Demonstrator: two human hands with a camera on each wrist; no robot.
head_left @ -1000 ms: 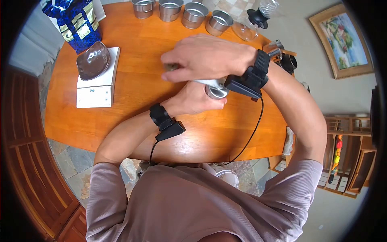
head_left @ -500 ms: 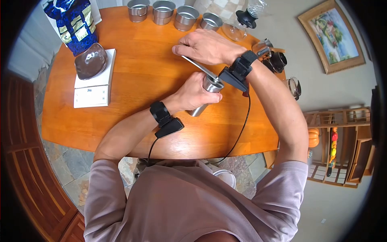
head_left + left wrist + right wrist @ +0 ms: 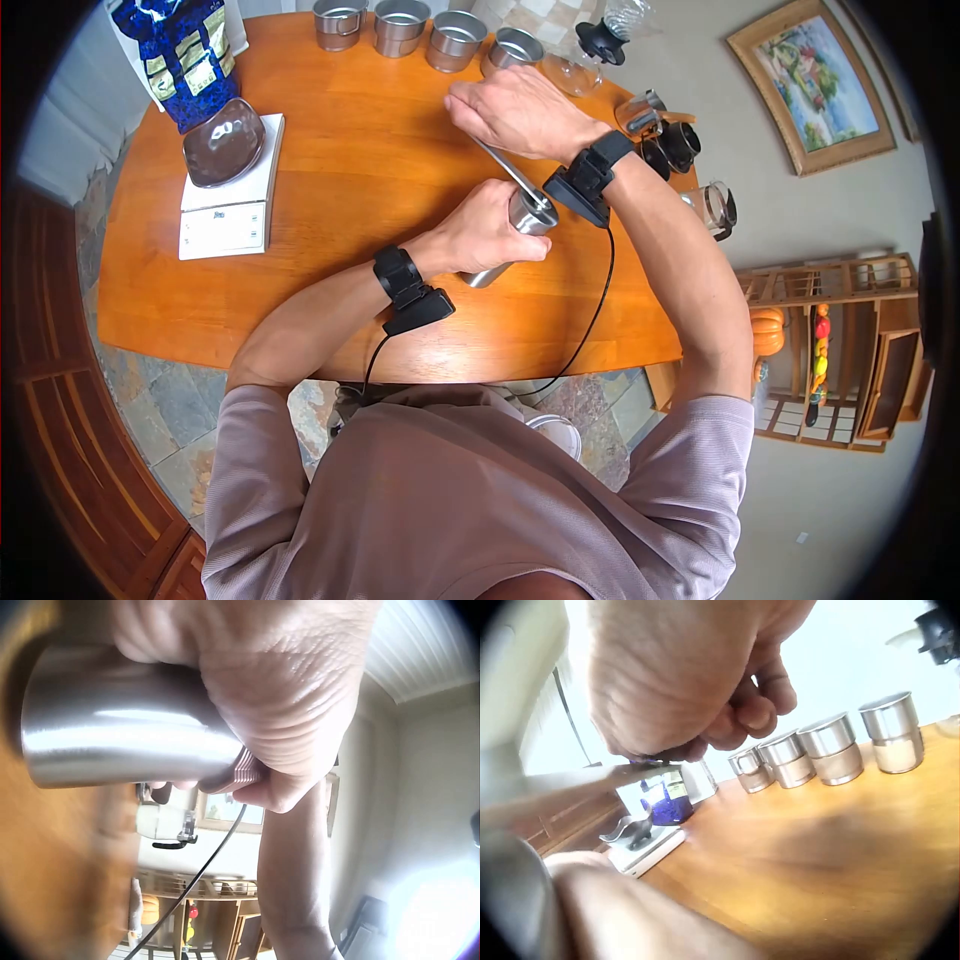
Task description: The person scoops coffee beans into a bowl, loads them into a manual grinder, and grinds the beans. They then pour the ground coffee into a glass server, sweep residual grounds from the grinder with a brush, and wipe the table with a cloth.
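Note:
My left hand (image 3: 490, 230) grips a steel hand coffee grinder (image 3: 488, 276), its fingers wrapped round the upper body and the thumb along the near side. The grinder leans over the table, its top toward the right. In the left wrist view the smooth cylinder (image 3: 112, 739) and a ribbed band by the thumb show. A flat crank arm (image 3: 512, 167) runs from the grinder's top up to my right hand (image 3: 515, 112), which holds its far end with curled fingers. The knob is hidden under that hand. Blurred, the crank arm (image 3: 577, 784) also crosses the right wrist view.
On the left, a brown dish (image 3: 225, 145) sits on a white scale (image 3: 225, 232), before a blue bag (image 3: 190, 70). Several steel cups (image 3: 457, 42) line the back edge. A dripper (image 3: 600, 42) and glass carafes (image 3: 710, 205) stand at right. Cables hang from both wrists.
My right hand has swung from over the grinder toward the back of the table, turning the crank arm. The grinder's top and lower body have come into sight. The left hand keeps its grip.

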